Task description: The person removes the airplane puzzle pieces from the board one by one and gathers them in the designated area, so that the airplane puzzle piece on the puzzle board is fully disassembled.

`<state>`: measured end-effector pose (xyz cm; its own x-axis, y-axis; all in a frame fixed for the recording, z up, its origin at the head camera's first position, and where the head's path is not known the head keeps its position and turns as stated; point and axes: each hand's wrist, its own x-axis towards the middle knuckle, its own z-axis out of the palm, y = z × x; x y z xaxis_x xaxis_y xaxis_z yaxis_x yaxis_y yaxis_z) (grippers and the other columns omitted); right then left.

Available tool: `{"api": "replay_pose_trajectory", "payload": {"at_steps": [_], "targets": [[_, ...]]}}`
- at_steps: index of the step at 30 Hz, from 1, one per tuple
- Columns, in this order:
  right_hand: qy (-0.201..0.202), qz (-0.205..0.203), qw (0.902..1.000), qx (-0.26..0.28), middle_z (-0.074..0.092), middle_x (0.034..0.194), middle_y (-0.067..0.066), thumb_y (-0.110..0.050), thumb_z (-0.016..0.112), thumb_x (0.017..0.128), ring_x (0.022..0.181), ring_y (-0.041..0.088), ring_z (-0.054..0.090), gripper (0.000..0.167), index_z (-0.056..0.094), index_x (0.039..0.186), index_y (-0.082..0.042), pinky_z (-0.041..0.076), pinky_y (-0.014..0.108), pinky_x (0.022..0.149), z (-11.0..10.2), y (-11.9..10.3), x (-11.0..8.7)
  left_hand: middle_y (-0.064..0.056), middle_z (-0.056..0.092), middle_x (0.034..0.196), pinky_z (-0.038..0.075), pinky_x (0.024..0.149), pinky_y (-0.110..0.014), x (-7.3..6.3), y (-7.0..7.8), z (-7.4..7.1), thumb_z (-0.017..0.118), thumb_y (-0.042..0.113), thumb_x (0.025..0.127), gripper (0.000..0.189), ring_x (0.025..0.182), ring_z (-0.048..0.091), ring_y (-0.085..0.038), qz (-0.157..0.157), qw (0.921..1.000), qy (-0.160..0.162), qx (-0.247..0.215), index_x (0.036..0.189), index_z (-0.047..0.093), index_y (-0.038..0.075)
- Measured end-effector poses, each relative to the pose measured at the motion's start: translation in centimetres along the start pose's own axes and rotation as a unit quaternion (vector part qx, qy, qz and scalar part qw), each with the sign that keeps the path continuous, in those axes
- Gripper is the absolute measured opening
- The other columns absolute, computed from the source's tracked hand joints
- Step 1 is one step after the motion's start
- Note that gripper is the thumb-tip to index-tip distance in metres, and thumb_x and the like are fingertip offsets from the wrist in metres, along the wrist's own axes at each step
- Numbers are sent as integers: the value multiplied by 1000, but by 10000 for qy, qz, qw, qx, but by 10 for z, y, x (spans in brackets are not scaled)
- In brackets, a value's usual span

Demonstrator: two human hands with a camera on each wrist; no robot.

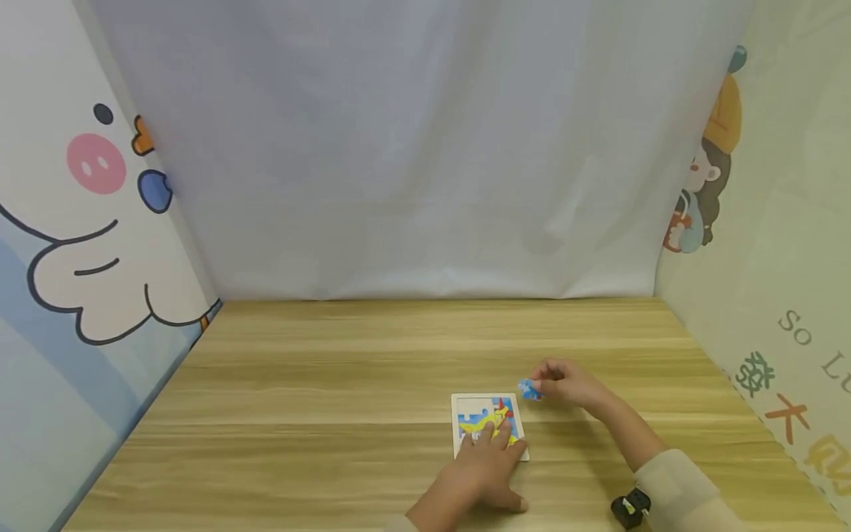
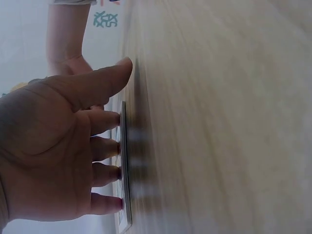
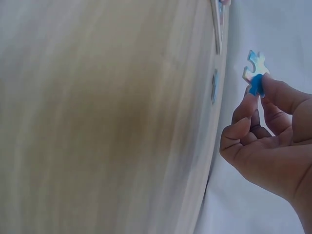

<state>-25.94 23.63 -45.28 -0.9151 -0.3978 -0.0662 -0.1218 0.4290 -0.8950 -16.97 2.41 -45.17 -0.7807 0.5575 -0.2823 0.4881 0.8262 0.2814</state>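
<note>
A square jigsaw puzzle in a white frame (image 1: 455, 421) lies on the wooden table, partly filled with blue, yellow and red pieces. Its upper left part shows bare backing. My left hand (image 1: 487, 469) rests its outstretched fingertips on the puzzle's near part, thumb held apart; in the left wrist view the fingertips press down on the thin board (image 2: 125, 165). Just beyond the puzzle's right edge, my right hand (image 1: 568, 386) pinches a blue and white jigsaw piece (image 3: 256, 73) between thumb and forefinger, raised above the table. A second bluish piece (image 3: 214, 87) lies flat below it.
The wood-grain table (image 1: 299, 414) runs back to a pale curtain (image 1: 399, 148). Printed cartoon panels stand at the left (image 1: 100, 244) and right (image 1: 758, 244). A small black device (image 1: 630, 508) sits at the right wrist by the sleeve.
</note>
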Motion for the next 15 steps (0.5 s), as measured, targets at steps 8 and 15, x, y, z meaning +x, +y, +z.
{"api": "replay_pose_trajectory", "payload": {"at_steps": [8,15], "targets": [[224,248,9992,-211,57,86,7,-12,60,90,76,21,49,20,61,100,5,44,33,65,-10,12,-6,1,28,149,30,101,-50,-4,1,2,73,53,71,79,135,25,-26,41,9997,144,216,140,43,28],[261,433,9986,-153,57,89,9,-15,59,91,78,23,50,25,58,105,7,43,35,68,-25,17,-3,-1,27,149,30,101,-50,-2,2,3,73,55,70,83,134,25,-26,-4,9982,282,531,141,40,28]]}}
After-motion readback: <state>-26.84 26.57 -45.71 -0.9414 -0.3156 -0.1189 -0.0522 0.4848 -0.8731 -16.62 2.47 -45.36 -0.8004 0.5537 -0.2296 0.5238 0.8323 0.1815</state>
